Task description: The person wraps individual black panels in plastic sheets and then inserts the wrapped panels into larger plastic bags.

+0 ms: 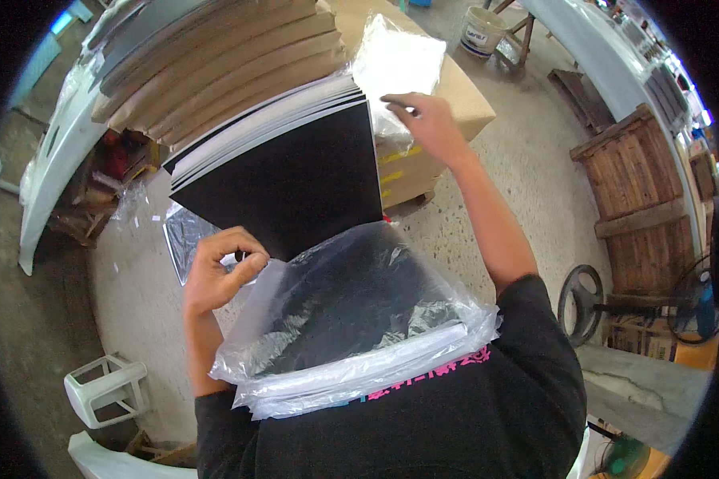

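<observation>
Bagging judged partly done: black-covered sheet stack (287,172) is tilted at mouth of clear plastic bag (335,291), top part uncovered. Bag edge is pinched by left hand (218,271); right hand's (435,128) fingers are parted, nothing visibly gripped, near stack's upper corner. Full covering and closing presumably left.

Brown stack (240,60) blocks far left; black panels (295,164) and clear plastic bag (351,299) fill the middle. Room to pass right, over floor (527,160) between carton (473,102) and wooden pallet (635,188).
</observation>
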Demonstrator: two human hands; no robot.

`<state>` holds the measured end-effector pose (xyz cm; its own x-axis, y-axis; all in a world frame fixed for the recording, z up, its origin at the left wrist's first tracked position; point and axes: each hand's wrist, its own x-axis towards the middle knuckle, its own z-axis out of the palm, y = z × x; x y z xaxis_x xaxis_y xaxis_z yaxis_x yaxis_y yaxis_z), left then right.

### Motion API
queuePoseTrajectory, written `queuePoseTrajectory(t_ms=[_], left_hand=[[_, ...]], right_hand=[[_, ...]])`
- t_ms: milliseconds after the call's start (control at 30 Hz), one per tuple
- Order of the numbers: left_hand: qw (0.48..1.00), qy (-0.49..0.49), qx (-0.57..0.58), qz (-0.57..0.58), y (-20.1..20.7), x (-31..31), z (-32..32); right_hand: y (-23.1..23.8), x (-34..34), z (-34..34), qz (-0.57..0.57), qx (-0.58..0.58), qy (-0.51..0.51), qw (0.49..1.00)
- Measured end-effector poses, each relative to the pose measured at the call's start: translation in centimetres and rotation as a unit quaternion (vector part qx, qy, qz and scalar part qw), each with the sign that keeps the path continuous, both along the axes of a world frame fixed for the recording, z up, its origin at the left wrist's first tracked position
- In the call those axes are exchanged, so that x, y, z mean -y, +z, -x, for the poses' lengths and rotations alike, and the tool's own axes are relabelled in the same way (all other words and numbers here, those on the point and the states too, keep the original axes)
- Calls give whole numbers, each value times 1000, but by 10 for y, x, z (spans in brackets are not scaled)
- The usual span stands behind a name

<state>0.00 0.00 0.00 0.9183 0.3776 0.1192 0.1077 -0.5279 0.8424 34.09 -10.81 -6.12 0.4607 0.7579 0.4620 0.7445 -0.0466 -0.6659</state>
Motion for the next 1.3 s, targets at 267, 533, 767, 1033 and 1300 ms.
queuePoseTrajectory(t_ms=[267,533,767,1033,1300], left_hand=[[985,-116,39,-119,88,11,-102],[950,-182,-126,-220,93,-77,-234],[907,-301,-237,-175,24,-95,-294],[790,-244,-316,-466,-9,-102,-325],[932,-209,-178,-238,-43,-141,-315]], right_hand=[[11,-60,-54,87,-101,29,991],[51,-54,-57,-115,-441,111,883],[50,-59,-40,-235,-456,125,849],[48,-49,-20,-204,-211,57,954],[28,-54,-23,-68,-32,69,995]])
